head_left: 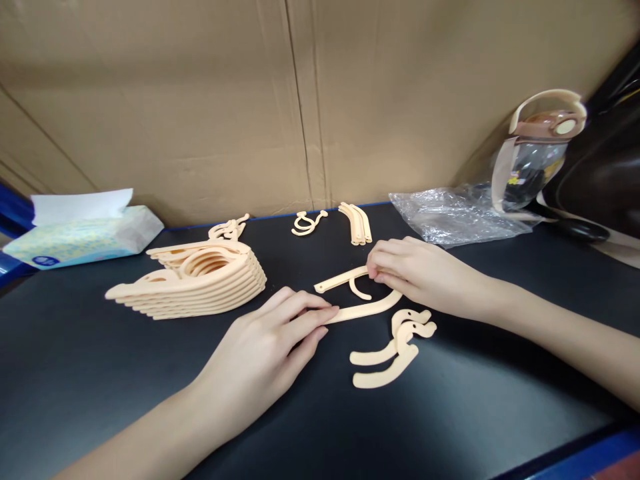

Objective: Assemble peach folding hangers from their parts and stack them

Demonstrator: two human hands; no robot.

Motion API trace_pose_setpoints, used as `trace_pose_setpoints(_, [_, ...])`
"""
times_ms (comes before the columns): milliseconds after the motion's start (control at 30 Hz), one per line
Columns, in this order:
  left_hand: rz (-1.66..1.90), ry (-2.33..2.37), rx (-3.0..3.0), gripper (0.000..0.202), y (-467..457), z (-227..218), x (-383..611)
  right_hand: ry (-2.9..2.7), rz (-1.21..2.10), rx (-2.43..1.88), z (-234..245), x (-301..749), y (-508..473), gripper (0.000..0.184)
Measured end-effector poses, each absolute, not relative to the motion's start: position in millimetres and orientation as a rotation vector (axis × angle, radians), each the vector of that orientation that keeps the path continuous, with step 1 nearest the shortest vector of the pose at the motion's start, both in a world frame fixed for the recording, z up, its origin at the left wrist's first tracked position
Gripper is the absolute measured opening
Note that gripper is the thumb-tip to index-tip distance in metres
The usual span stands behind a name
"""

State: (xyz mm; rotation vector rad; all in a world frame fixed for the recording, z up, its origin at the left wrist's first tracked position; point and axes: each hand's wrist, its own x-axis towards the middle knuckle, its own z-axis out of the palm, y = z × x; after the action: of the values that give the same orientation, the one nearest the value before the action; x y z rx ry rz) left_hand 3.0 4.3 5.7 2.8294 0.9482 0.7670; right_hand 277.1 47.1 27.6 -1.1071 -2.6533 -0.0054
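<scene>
Between my hands lies a cream plastic hanger piece (367, 310), a long arm that curves up at its right end. The fingertips of my left hand (273, 340) are closed on its left end. My right hand (413, 273) pinches its right end together with a straight arm (340, 279); the join is hidden under the fingers. A small hook (360, 290) shows below the straight arm. Just in front lie two loose curved hanger pieces (387, 367), one partly over the other.
A stack of cream hanger parts (240, 287) stands at left, with small hooks (230, 229) behind it. More hooks (309, 223) and several curved arms (356, 223) lie at the back. A tissue pack (85, 237), a clear plastic bag (450, 217) and a water bottle (535, 167) line the rear.
</scene>
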Motion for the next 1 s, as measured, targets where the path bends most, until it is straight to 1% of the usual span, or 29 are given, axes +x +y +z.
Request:
trace_pose_setpoints(267, [0.753, 0.952, 2.875, 0.026, 0.9, 7.5, 3.1, -2.662, -0.040, -1.112, 27.6, 276.1, 46.5, 0.019])
trace_pose_setpoints(467, [0.705, 0.627, 2.982, 0.022, -12.7, 19.3, 12.4, -2.673, -0.049, -1.128, 29.0, 275.1, 46.0, 0.017])
trace_pose_setpoints(600, [0.622, 0.528, 2.970, 0.019, -15.5, 21.6, 14.0, -2.676, -0.045, -1.144, 30.6, 274.1, 44.4, 0.017])
trace_pose_setpoints(733, [0.623, 0.511, 2.921, 0.016, -13.4, 17.3, 11.7, -2.680, -0.044, -1.153, 31.1, 273.6, 43.3, 0.017])
trace_pose_setpoints(1000, [0.652, 0.542, 2.937, 0.018, -15.9, 20.6, 17.1, -2.686, -0.055, -1.125, 31.6, 276.0, 44.5, 0.016])
